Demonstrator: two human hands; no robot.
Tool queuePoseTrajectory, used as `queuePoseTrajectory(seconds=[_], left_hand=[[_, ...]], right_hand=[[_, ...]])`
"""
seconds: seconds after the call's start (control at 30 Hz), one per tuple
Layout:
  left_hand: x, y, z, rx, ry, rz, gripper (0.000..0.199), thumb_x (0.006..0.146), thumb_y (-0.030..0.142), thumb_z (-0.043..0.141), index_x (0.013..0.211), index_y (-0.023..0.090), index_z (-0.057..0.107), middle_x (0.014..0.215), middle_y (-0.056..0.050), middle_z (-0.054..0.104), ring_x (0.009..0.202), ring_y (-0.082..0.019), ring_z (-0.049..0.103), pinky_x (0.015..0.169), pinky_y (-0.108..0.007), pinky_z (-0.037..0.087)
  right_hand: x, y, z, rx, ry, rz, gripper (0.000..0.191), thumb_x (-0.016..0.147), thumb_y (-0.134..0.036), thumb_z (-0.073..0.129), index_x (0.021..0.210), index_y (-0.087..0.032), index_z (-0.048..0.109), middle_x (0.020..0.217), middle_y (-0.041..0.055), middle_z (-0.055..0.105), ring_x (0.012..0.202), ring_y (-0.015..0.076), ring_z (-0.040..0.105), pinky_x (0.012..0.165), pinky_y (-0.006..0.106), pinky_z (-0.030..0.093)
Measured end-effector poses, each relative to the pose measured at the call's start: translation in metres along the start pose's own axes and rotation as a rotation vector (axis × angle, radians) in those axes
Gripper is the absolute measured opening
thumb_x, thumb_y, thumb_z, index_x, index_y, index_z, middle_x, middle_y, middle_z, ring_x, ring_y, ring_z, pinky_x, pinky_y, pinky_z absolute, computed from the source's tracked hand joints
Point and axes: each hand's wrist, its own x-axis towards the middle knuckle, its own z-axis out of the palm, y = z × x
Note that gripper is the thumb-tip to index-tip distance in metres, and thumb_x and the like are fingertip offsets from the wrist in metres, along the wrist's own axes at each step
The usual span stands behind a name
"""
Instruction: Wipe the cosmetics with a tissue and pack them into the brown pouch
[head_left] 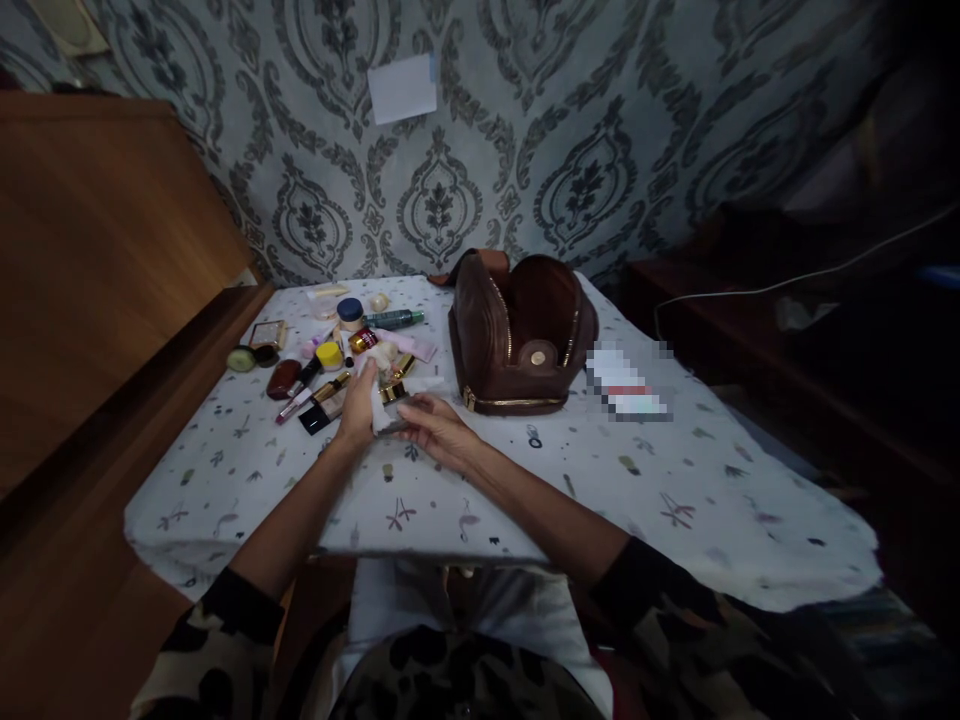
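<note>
My left hand [358, 408] is closed on a crumpled white tissue [380, 412] at the near side of a spread of cosmetics. Facing it, my right hand [442, 432] has its thumb and fingers pinched together at the tissue's edge, on a small greyish piece that I cannot make out. A gold-banded item [391, 392] shows just above the fingertips; whether a hand holds it is unclear. Close by on the left lie a black-and-clear palette [319, 415], a gold tube [330, 388], a yellow-lidded jar [329, 354] and a pink tube [409, 345].
An unzipped brown leather bag [517, 370] stands right of the cosmetics. Beyond it lies a blurred-out flat item [626, 385]. A blue-lidded jar [349, 312] and a green tube [394, 319] are farther back on the patterned tablecloth [480, 500]. Wooden furniture [97, 250] borders the left.
</note>
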Motion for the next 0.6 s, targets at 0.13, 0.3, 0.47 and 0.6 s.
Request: queuePoseTrajectory(seconds=[0.13, 0.3, 0.47, 0.6], left_hand=[[0.000, 0.000, -0.004, -0.110, 0.040, -0.047, 0.050, 0.077, 0.069, 0.057, 0.078, 0.019, 0.059, 0.063, -0.001, 0.062, 0.065, -0.018, 0.065, 0.057, -0.027, 0.050], [0.002, -0.003, -0.009, -0.125, 0.071, -0.025, 0.050, 0.079, 0.068, 0.058, 0.074, 0.018, 0.059, 0.061, 0.001, 0.058, 0.055, -0.013, 0.059, 0.054, -0.026, 0.049], [0.000, -0.004, -0.004, -0.132, 0.013, -0.034, 0.050, 0.078, 0.067, 0.060, 0.077, 0.017, 0.062, 0.068, 0.000, 0.064, 0.060, -0.013, 0.062, 0.057, -0.025, 0.051], [-0.005, -0.007, 0.003, 0.031, -0.079, 0.012, 0.056, 0.080, 0.070, 0.054, 0.091, 0.017, 0.066, 0.086, -0.006, 0.070, 0.084, -0.020, 0.067, 0.068, -0.027, 0.053]], right_hand=[[-0.002, -0.002, 0.001, 0.024, -0.035, 0.025, 0.043, 0.058, -0.021, 0.090, 0.082, -0.017, 0.055, 0.076, -0.0011, 0.072, 0.065, 0.0130, 0.069, 0.058, 0.023, 0.059], [-0.004, -0.004, 0.005, 0.018, -0.102, 0.045, 0.033, 0.065, -0.022, 0.087, 0.085, -0.015, 0.061, 0.076, -0.0001, 0.072, 0.065, 0.0114, 0.069, 0.061, 0.020, 0.058], [-0.002, -0.004, 0.003, 0.048, -0.048, 0.029, 0.029, 0.067, -0.023, 0.086, 0.080, -0.013, 0.062, 0.074, 0.0015, 0.072, 0.065, 0.0109, 0.069, 0.065, 0.020, 0.058], [0.002, -0.006, -0.001, 0.100, 0.052, -0.017, 0.029, 0.069, -0.021, 0.084, 0.079, -0.015, 0.058, 0.075, 0.0014, 0.071, 0.067, 0.0109, 0.068, 0.062, 0.019, 0.057]])
